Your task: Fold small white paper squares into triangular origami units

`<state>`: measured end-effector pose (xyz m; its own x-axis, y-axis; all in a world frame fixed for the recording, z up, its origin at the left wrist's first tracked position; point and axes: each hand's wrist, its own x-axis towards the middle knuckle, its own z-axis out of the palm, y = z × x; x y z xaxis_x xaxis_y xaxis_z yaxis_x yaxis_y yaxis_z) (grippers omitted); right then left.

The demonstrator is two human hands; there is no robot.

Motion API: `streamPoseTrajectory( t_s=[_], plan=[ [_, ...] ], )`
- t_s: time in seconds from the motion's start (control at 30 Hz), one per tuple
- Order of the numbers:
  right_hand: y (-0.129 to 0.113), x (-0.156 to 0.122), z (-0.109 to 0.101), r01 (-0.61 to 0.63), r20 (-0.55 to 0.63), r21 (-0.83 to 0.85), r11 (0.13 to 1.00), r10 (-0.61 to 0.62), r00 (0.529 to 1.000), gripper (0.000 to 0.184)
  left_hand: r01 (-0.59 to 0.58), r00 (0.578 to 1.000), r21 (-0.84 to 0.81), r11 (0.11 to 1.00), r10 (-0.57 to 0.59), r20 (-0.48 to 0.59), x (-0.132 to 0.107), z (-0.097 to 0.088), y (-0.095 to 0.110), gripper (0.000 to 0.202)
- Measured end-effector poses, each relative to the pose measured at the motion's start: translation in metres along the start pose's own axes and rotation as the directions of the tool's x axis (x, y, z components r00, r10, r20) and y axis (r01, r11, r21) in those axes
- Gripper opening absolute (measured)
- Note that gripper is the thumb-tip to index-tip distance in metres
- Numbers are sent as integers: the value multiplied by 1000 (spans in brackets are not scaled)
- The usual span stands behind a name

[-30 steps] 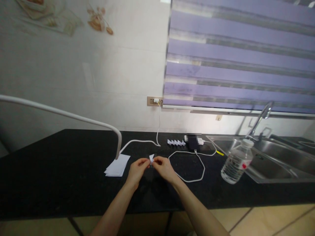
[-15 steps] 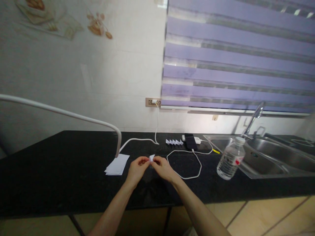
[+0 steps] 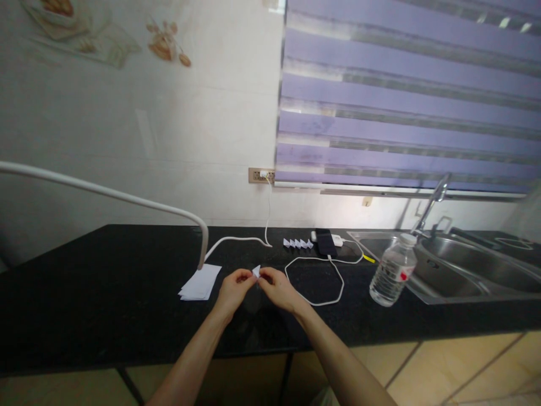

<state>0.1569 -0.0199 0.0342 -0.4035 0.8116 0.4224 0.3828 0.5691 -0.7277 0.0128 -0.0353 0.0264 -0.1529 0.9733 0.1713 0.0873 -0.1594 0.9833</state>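
Note:
Between my fingertips, a small folded piece of white paper (image 3: 256,271) stands with a pointed corner upward. My left hand (image 3: 235,287) pinches its left side, and my right hand (image 3: 276,286) pinches the right side; the fingers hide its lower part. Left of my hands, a stack of white paper sheets (image 3: 201,283) lies on the black countertop (image 3: 105,304). Beyond my right hand, several small folded paper pieces (image 3: 298,243) sit in a row.
A dark phone (image 3: 325,242) rests across a white power strip (image 3: 337,240), with a looped white cable (image 3: 315,304) nearby. A water bottle (image 3: 393,273) stands before the steel sink (image 3: 452,273) and faucet (image 3: 435,200). A white bent arm (image 3: 127,194) reaches over from the left.
The view has shifted very slightly. Both hands keep their pinch on the folded paper, whose visible tip has turned a little.

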Motion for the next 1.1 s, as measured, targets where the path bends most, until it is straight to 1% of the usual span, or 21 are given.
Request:
streamPoseTrajectory(
  t_s=[0.1,0.17,0.33,0.43,0.5,0.53,0.6,0.63,0.67,0.7,0.8,0.87,1.0,1.1],
  plan=[
    [2,1,1,-8,-44,10,1000,8,999,19,-9,1000,-16,1000,9,-17,-2,0,2,16],
    [2,2,1,5,-52,8,1000,-5,999,18,0,1000,-51,999,-1,-25,-3,0,4,15],
    [1,3,3,14,-51,35,999,-12,999,19,83,996,-145,986,-84,-2,-6,4,5,18],
    [-4,2,1,5,-51,107,994,0,999,18,134,991,-243,961,-135,15,-7,5,7,17],
    [-6,2,-4,-36,2,227,973,36,999,19,201,980,-337,920,-188,72,-8,3,9,16],
    [-6,2,-8,-84,49,309,947,72,996,21,247,968,-382,890,-212,132,-9,1,11,16],
    [-4,3,-15,-234,151,477,847,183,971,29,321,941,-449,834,-227,252,-10,-4,13,14],
    [-2,4,-18,-285,173,544,789,227,958,33,346,928,-467,814,-221,301,-11,-7,13,13],
    [0,5,-20,-313,186,574,757,252,950,34,362,916,-477,801,-212,339,-12,-9,13,12],
    [2,5,-21,-336,203,573,748,268,942,33,374,906,-478,795,-203,371,-12,-10,13,12],
    [2,4,-18,-378,316,520,766,239,918,26,384,886,-454,804,-183,427,-13,-13,9,14],
    [0,2,-14,-380,358,513,769,211,910,23,375,883,-424,825,-178,434,-12,-14,8,15],
    [-4,0,-13,-385,328,545,745,233,916,21,344,898,-364,865,-190,396,-11,-16,7,13],
    [-2,1,-14,-423,340,592,686,263,903,21,346,897,-352,870,-197,396,-10,-17,8,13]
  ],
)
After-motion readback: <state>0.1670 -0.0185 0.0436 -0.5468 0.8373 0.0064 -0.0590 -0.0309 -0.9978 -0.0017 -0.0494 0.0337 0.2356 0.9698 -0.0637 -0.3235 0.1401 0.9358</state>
